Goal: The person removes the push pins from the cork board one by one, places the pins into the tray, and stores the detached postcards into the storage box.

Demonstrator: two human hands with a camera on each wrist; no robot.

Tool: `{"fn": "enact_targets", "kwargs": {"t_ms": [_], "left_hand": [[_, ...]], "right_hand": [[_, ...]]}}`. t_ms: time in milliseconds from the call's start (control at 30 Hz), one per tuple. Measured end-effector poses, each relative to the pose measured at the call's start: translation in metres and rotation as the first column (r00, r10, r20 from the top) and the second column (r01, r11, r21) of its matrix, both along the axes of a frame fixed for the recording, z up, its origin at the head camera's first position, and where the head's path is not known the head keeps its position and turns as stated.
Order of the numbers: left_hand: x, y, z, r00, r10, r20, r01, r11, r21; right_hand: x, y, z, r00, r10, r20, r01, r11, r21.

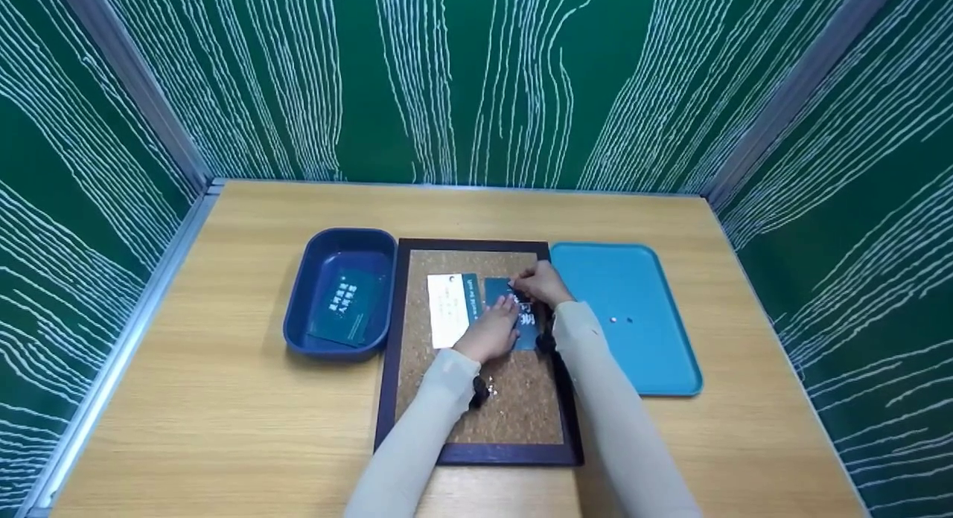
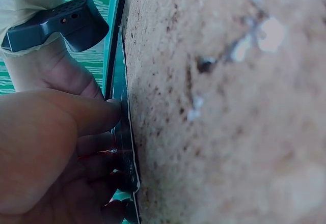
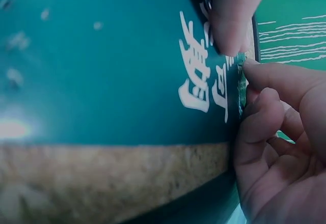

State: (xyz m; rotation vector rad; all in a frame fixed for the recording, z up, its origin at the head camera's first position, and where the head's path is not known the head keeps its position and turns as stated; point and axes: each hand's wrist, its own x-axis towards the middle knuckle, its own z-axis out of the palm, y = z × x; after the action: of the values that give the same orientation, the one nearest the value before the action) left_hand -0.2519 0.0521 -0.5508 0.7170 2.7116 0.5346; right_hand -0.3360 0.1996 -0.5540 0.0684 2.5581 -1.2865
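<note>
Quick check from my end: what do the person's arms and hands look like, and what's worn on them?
The left sleeve and right sleeve are long and off-white. The left hand and right hand are ungloved. Each wrist carries a black unit: the left unit, and the right unit, chunky, with two small round openings.

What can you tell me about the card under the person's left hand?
The card is a thin teal rectangle with large white characters, partly hidden by the hands. Its smooth, shiny face looks like coated paper, though the material is uncertain. It lies printed side up on the cork board, just right of a white-and-teal card. The left hand rests across it; the right hand has its fingertips by the far edge.
</note>
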Motion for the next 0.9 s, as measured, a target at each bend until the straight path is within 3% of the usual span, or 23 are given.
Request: {"fn": "enact_targets", "kwargs": {"t_ms": [200, 900], "left_hand": [[-0.0001, 0.0001, -0.0001, 1.0, 0.0, -0.011, 0.0, 1.0, 0.0], [0.0014, -0.0005, 0.0004, 1.0, 0.002, 0.02, -0.003, 1.0, 0.022]], "right_hand": [[-0.0004, -0.0003, 0.0017, 0.997, 0.071, -0.041, -0.07, 0.997, 0.036], [0.0011, -0.001, 0.0052, 0.991, 0.132, 0.0, -0.131, 0.987, 0.089]]}}
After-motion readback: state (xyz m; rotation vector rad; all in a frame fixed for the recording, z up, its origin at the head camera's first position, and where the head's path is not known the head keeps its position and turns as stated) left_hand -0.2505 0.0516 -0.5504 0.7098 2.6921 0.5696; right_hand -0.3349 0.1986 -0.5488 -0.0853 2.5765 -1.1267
